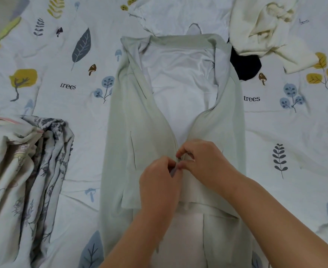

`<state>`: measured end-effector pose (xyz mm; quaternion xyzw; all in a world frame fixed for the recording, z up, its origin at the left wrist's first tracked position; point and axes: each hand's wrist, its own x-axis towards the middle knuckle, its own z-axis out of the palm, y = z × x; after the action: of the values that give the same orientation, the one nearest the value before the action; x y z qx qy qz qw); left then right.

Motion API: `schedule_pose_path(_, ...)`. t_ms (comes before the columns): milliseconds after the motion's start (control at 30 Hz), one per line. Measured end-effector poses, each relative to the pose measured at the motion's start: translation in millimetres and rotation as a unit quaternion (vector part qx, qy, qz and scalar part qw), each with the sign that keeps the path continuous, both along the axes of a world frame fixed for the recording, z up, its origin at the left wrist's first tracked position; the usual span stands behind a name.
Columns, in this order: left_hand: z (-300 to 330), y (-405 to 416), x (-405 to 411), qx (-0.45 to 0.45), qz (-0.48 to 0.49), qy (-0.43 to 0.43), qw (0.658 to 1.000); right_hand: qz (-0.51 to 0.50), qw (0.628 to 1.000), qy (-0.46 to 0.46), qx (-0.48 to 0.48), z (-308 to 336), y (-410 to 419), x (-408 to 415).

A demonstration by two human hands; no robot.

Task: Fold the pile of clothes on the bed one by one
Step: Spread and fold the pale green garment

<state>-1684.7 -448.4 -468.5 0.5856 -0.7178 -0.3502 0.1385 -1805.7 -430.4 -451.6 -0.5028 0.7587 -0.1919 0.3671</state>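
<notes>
Here the left hand and right hand are pinching together at the front closure of the pale green jacket, lying mid-bed; keeping both 2 edges aligned should be helping the fastening.

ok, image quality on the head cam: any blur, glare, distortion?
Head view: soft, even light with no glare and only faint shadows under the hands; wide-angle bending shows toward the edges of the bedsheet; the jacket is fairly sharp, while the left hand and right hand look slightly soft where they pinch its front edges; the cream garment is nearly washed out.
</notes>
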Motion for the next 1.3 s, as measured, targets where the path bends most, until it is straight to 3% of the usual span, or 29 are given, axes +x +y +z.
schedule_pose_path(200,-5,-4,4,0.064,0.015,0.023,0.998,0.087,0.987,0.135,-0.019,-3,-14,-5)
schedule_pose_path(300,-6,-8,5,0.082,-0.009,0.025,0.996,0.143,0.962,0.230,-0.031,-9,-23,-8)
schedule_pose_path(433,-9,-4,10,0.108,-0.106,-0.004,0.988,0.082,0.937,0.339,-0.001,-8,-53,-35)
schedule_pose_path(567,-11,-10,10,0.144,-0.122,-0.002,0.982,0.014,0.958,0.287,0.001,-7,-71,-48)
schedule_pose_path(733,-11,-51,-30,0.120,-0.008,0.027,0.992,-0.014,0.983,0.180,-0.027,-4,-71,-45)
schedule_pose_path(833,-15,-78,-57,0.111,-0.050,0.010,0.992,-0.015,0.991,0.132,-0.022,2,-73,-42)
schedule_pose_path(1067,-21,-104,-52,0.111,-0.110,0.006,0.988,0.100,0.974,0.203,0.033,8,-97,-52)
schedule_pose_path(1300,-21,-105,-43,0.152,-0.185,0.022,0.971,-0.008,0.959,0.284,0.010,0,-143,-90)
